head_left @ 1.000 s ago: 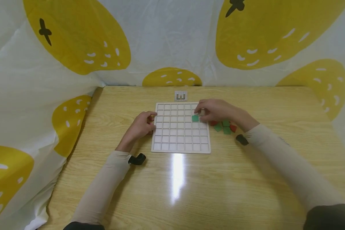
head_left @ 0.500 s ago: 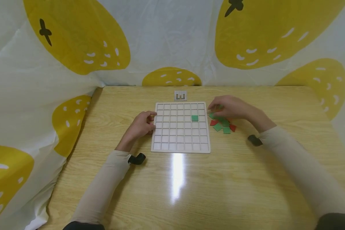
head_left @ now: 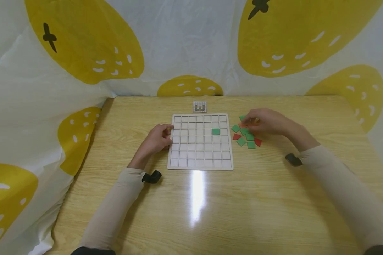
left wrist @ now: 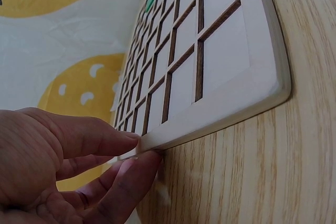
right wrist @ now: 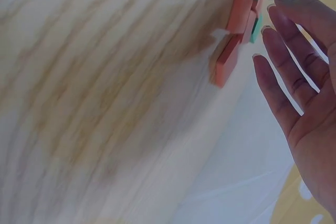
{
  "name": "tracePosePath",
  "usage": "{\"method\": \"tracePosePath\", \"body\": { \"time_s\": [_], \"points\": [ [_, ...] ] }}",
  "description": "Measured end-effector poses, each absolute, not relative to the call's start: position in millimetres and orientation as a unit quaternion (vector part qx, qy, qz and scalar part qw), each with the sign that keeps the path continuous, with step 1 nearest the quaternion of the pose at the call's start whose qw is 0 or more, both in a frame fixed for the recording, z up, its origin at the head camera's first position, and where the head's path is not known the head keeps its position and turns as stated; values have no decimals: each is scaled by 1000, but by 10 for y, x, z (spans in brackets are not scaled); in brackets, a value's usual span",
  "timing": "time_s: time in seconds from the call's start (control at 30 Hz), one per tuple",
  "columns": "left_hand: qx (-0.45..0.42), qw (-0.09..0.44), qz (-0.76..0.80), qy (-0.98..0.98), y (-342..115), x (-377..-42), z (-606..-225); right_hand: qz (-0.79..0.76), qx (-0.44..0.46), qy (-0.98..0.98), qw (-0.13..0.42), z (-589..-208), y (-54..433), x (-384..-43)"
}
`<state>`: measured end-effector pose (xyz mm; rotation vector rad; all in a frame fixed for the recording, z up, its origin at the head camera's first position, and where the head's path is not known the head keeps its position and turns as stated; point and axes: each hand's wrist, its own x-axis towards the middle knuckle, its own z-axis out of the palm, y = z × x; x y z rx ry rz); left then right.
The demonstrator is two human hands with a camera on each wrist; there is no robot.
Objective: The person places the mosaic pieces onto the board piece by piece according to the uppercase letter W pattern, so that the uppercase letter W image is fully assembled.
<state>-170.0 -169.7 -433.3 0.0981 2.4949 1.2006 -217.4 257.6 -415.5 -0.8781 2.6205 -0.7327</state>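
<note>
In the head view, my left hand is at the left edge of a white grid board. The left wrist view shows its fingertips pinching the board's rim. A single green square tile sits in a cell on the board's right side. My right hand hovers over a loose pile right of the board, its fingers extended with nothing visible between them. That pile has several green squares, red quarter-round pieces and orange pieces, partly hidden under the hand.
Behind the board lies a small card printed with a dark pattern on a grid. The wooden table meets a white cloth with yellow prints at the back and left. A bright reflection lies in front of the board.
My right hand has moved right, off the board and over the pile, leaving the green tile in its cell and uncovering more pieces. The left hand has stayed put.
</note>
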Motion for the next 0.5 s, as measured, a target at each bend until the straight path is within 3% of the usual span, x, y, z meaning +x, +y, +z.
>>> {"method": "tracePosePath", "body": {
  "time_s": [0.5],
  "points": [
    [35,181,431,883,-1693,-1700,-4333,-224,-330,912,99,-4218,2745,-2186]
  ]
}}
